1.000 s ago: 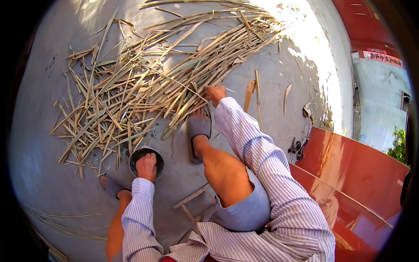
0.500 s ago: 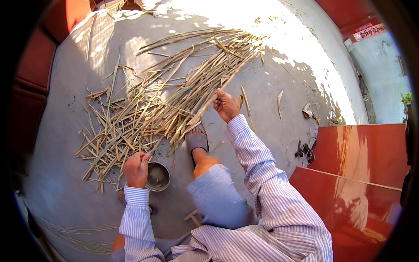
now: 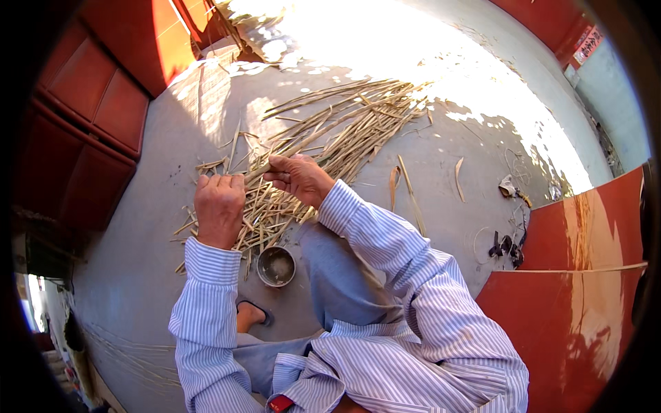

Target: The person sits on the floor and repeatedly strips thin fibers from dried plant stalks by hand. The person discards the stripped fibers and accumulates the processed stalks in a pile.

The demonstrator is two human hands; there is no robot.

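Note:
Both my hands are raised over a pile of dry tan stalks on the floor. My right hand pinches one dry stalk between thumb and fingers. Just left of it, my left hand is closed in a fist, its back toward me. Whatever sits inside that fist is hidden. Below the hands stands a round metal bowl with murky contents. Loose cut strips and stalk pieces lie between the bowl and the pile, partly behind my hands.
Red panels stand at the left, and a glossy red surface fills the right side. Dark tangled scraps and a dry leaf lie right of the pile. My bent knee is beside the bowl.
Both hands have come up and together: the left rose from beside the bowl, the right moved left with a stalk. My knee has shifted, and the view has turned somewhat.

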